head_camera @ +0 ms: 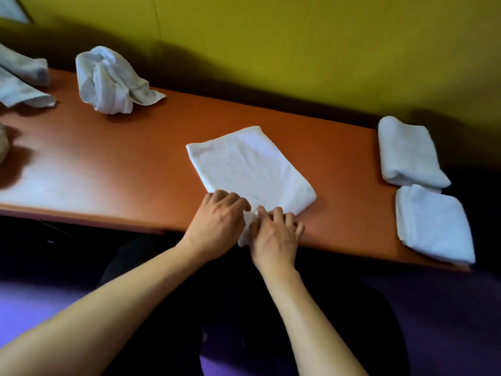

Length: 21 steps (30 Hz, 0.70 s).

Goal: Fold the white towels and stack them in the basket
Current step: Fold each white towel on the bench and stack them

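Your left hand (217, 221) and right hand (273, 234) cover the near corner of the towel (249, 169). The left edge crops a crumpled towel (19, 80) and a blurred pale object (3, 145) you cannot identify.

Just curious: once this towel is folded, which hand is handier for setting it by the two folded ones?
Probably the right hand: the folded towels lie on its side of the table.
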Motion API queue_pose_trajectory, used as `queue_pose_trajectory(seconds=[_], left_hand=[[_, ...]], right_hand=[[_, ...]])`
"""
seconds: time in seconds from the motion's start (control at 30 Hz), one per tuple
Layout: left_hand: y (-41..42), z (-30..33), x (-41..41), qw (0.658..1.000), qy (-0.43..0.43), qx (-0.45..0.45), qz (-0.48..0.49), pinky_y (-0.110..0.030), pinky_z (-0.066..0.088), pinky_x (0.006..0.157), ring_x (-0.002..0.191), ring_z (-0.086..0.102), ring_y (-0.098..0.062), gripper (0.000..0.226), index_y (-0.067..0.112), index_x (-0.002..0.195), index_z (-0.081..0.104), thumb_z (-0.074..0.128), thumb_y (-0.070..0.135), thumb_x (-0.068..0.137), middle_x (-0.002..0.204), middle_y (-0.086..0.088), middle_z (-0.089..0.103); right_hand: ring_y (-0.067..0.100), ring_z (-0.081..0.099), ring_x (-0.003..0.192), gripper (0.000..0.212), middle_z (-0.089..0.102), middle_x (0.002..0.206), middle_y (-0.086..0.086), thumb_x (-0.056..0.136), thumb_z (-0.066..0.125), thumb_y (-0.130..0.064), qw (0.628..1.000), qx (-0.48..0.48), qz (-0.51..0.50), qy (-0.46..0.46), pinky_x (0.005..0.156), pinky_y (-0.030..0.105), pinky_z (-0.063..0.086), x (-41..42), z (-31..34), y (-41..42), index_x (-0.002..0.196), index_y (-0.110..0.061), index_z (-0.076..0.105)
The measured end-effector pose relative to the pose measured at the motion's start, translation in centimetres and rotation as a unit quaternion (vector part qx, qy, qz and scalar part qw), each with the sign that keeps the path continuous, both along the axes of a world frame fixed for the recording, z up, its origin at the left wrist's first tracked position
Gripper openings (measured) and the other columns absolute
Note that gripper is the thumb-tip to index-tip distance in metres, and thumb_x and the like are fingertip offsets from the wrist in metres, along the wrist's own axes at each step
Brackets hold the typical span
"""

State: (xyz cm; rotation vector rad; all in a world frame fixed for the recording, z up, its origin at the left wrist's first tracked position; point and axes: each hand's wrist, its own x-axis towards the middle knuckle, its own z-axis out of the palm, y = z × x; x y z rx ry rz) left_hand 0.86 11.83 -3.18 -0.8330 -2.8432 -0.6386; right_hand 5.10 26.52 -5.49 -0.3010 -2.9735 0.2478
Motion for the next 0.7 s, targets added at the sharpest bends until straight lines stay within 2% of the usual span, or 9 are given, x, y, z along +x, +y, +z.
queue_pose_trajectory(seconds=[0.07, 0.13, 0.23, 0.3, 0.4, 0.53, 0.6, 0.63, 0.7], left_hand=[[0.3, -0.8, 2.8, 0.999, -0.014, -0.019, -0.023, -0.042, 0.045, 0.084, 0.097, 0.058, -0.03, 0.034, 0.02, 0.113, 0.062, 0.052, 0.036, 0.085, 0.105, 0.001, 0.064], [-0.1, -1.5, 4.2, 0.995, -0.021, -0.093, -0.037, -0.042, 0.047, 0.089, 0.102, 0.057, -0.03, 0.059, 0.019, 0.125, 0.056, 0.064, 0.044, 0.072, 0.115, -0.002, 0.059], [-0.7, -2.4, 3.2, 0.989, 0.01, -0.146, -0.01, -0.043, 0.049, 0.086, 0.098, 0.058, -0.035, 0.065, 0.018, 0.128, 0.058, 0.067, 0.02, 0.064, 0.119, -0.009, 0.058], [-1.2, -2.4, 2.5, 0.994, -0.005, -0.109, 0.009, -0.045, 0.05, 0.088, 0.099, 0.059, -0.035, 0.054, 0.017, 0.121, 0.063, 0.06, 0.014, 0.067, 0.115, -0.007, 0.061], [-2.0, -1.8, 2.5, 0.997, -0.075, 0.018, 0.021, -0.039, 0.048, 0.093, 0.102, 0.059, -0.03, 0.041, 0.017, 0.117, 0.064, 0.056, 0.011, 0.077, 0.114, -0.001, 0.062], [-3.8, 0.5, 2.8, 0.98, -0.132, 0.137, 0.066, -0.029, 0.046, 0.084, 0.095, 0.059, -0.017, 0.032, 0.022, 0.109, 0.064, 0.054, 0.012, 0.08, 0.107, 0.005, 0.06], [-4.6, 1.4, 3.0, 0.976, -0.137, 0.148, 0.083, -0.03, 0.044, 0.079, 0.089, 0.057, -0.014, 0.026, 0.027, 0.103, 0.064, 0.054, 0.016, 0.081, 0.097, 0.01, 0.062], [-4.9, 1.8, 3.2, 0.972, -0.145, 0.159, 0.097, -0.03, 0.043, 0.076, 0.087, 0.057, -0.013, 0.021, 0.029, 0.099, 0.062, 0.056, 0.017, 0.083, 0.092, 0.012, 0.063], [-5.7, 2.3, 3.6, 0.952, -0.175, 0.214, 0.134, -0.028, 0.045, 0.075, 0.085, 0.061, -0.009, 0.014, 0.027, 0.095, 0.06, 0.059, 0.015, 0.088, 0.087, 0.012, 0.067]], right_hand=[[0.031, 0.059, 0.099, 0.042, 0.069, 0.104, -0.001, 0.085, 0.05, -0.028, 0.997, -0.07, 0.021, 0.02, 0.084, 0.045, 0.041, 0.0, 0.3, 0.8, 0.124, -0.025, 0.063], [0.029, 0.061, 0.104, 0.047, 0.07, 0.11, -0.004, 0.08, 0.042, -0.027, 0.99, -0.119, 0.064, 0.047, 0.089, 0.044, 0.042, -0.1, 0.6, 2.7, 0.122, -0.024, 0.062], [0.018, 0.044, 0.137, 0.051, 0.054, 0.141, -0.007, 0.076, 0.06, -0.038, 0.989, -0.06, 0.135, 0.01, 0.115, 0.047, 0.023, -0.1, 0.7, 6.5, 0.127, -0.032, 0.059], [0.012, 0.023, 0.15, 0.072, 0.039, 0.156, -0.01, 0.075, 0.068, -0.052, 0.987, -0.034, 0.144, -0.068, 0.123, 0.05, 0.001, -0.1, 0.5, 8.1, 0.142, -0.037, 0.046], [0.013, 0.018, 0.152, 0.079, 0.039, 0.155, -0.009, 0.069, 0.074, -0.057, 0.988, -0.029, 0.138, -0.069, 0.122, 0.05, -0.006, -0.6, 0.6, 9.1, 0.139, -0.037, 0.047], [0.017, 0.039, 0.143, 0.055, 0.059, 0.132, -0.009, 0.063, 0.075, -0.025, 0.986, -0.08, 0.142, -0.022, 0.121, 0.049, 0.01, -1.3, 1.6, 10.5, 0.117, -0.031, 0.063], [0.016, 0.05, 0.133, 0.046, 0.066, 0.12, -0.009, 0.063, 0.068, -0.026, 0.979, -0.123, 0.16, -0.002, 0.117, 0.046, 0.023, -0.6, 1.8, 11.0, 0.108, -0.028, 0.067], [0.015, 0.057, 0.124, 0.039, 0.069, 0.114, -0.009, 0.064, 0.066, -0.028, 0.973, -0.169, 0.157, 0.01, 0.112, 0.042, 0.033, -0.1, 2.0, 11.1, 0.103, -0.027, 0.069], [0.006, 0.065, 0.094, 0.019, 0.072, 0.091, -0.011, 0.074, 0.072, -0.021, 0.944, -0.311, 0.113, 0.022, 0.087, 0.028, 0.049, 0.8, 2.9, 10.9, 0.092, -0.025, 0.069]])
